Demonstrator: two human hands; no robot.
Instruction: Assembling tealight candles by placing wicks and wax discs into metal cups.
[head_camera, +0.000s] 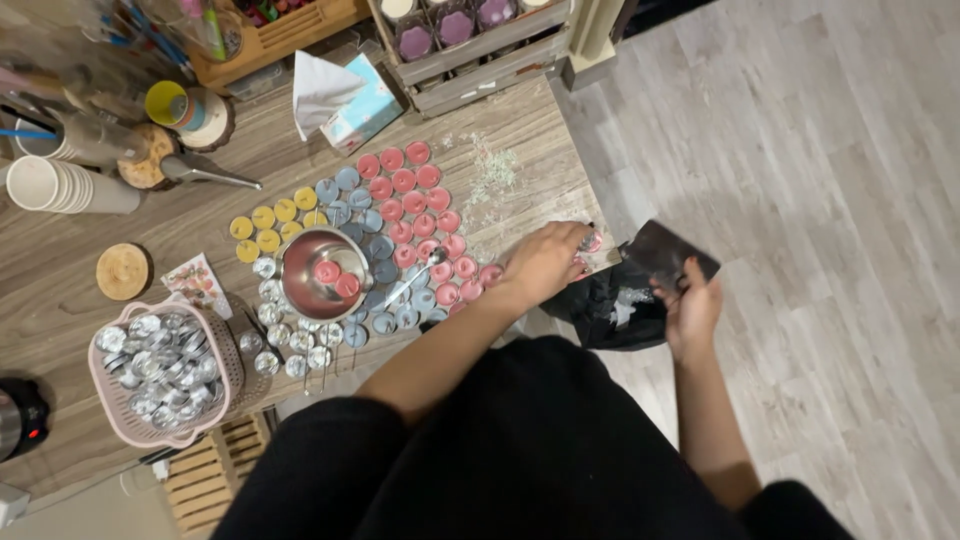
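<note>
Black bag (612, 305) (glossy) beside right hand (692, 305).

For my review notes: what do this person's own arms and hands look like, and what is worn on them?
Both forearms are bare, and black clothing covers the upper arms and the body. The left hand and the right hand are bare too, without gloves. No watch or bracelet shows at either wrist. The picture is too small to tell whether any rings are worn.

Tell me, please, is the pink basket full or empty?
Full: the pink basket is heaped with silver tealight cups up to its rim.
</note>
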